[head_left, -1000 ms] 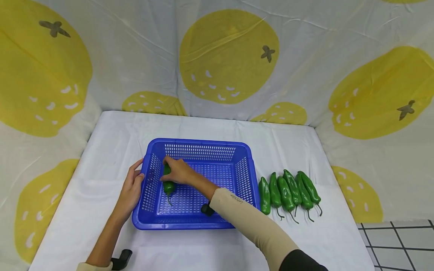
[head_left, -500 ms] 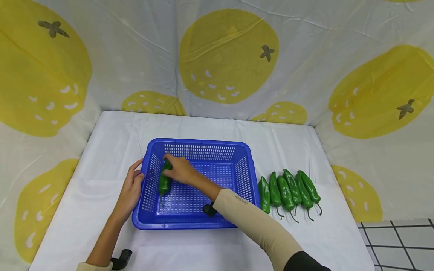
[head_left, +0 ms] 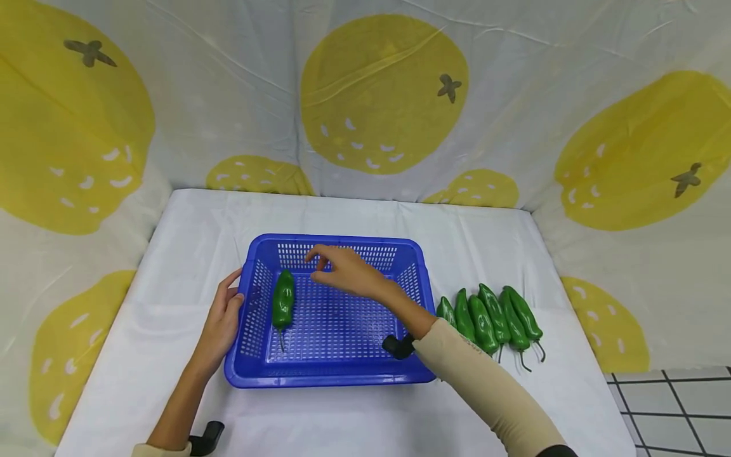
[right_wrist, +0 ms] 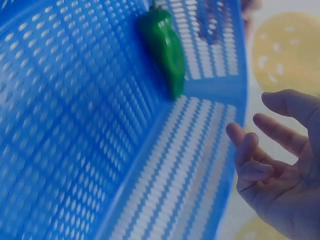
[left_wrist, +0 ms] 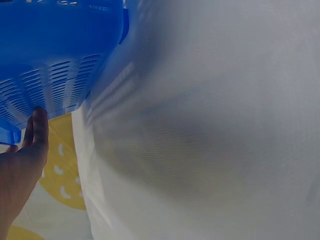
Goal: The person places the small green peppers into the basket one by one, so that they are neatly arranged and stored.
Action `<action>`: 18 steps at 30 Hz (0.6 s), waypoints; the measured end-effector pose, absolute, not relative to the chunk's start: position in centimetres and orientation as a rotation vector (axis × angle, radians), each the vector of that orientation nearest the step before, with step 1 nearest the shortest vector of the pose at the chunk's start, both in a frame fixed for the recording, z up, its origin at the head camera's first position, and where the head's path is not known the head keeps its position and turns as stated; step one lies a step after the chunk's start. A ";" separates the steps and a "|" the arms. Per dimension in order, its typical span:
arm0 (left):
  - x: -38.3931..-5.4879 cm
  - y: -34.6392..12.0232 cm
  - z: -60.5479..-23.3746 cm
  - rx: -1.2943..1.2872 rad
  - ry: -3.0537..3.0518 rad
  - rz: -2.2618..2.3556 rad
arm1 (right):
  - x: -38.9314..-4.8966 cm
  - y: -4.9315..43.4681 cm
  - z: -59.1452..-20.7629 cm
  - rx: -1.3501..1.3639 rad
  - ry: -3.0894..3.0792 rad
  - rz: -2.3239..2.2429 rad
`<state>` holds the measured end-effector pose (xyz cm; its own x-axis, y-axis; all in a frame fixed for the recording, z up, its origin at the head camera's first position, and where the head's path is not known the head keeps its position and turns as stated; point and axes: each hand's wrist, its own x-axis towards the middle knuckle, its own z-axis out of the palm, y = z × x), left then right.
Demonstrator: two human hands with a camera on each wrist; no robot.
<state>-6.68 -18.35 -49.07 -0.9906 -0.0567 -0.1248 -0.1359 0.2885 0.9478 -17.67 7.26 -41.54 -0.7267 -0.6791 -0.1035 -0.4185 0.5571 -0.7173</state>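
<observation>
A blue perforated plastic basket (head_left: 331, 383) stands on the white cloth. One green chili pepper (head_left: 283, 301) lies inside along its left side, stem toward the near edge. Outside that same side, my left hand (head_left: 219, 324) touches the wall with extended fingers; the left wrist view shows the fingertips against the slotted plastic (left_wrist: 62, 82). My right hand (head_left: 351, 273) is over the back part of the basket, fingers loosely bent and holding nothing. In the right wrist view this hand (right_wrist: 280, 170) appears apart from the pepper (right_wrist: 162, 47).
Several more green peppers (head_left: 483, 324) lie in a row on the cloth (head_left: 365, 419) right of the basket, partly covered by my right sleeve (head_left: 485, 387). A fabric backdrop with yellow fruit prints (head_left: 385, 95) rises behind and at both sides.
My right hand has let go of the pepper, set down at the basket's left side, and has moved right and up. The left hand has stayed at the basket's wall.
</observation>
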 end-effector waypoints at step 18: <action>-6.7 -18.5 -49.3 -0.180 2.446 1.849 | -15.1 20.0 -39.0 -0.623 2.696 -1.171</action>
